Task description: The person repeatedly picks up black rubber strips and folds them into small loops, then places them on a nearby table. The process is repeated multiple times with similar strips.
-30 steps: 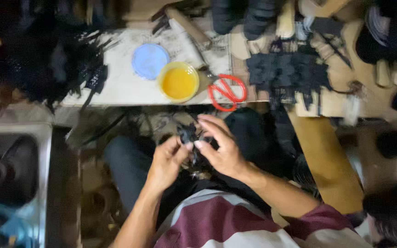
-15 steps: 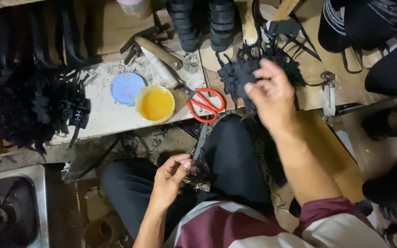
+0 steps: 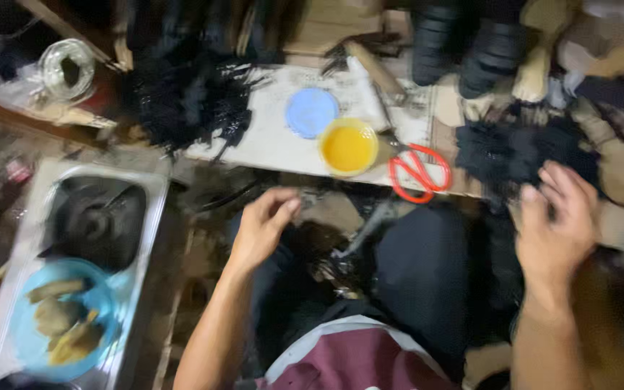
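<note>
Right hand (image 3: pixel 554 231) has dropped onto black pieces (image 3: pixel 514 155); left hand (image 3: pixel 261 227) empty.

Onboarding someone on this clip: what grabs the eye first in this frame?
The yellow tub and the red-handled scissors stand out side by side on the pale board, with a blue lid just behind the tub. The right hand reaches onto a heap of black pieces at the right, while the left hand hovers, fingers curled, over the lap. At lower left, a blue bowl sits in a metal tray.
</note>
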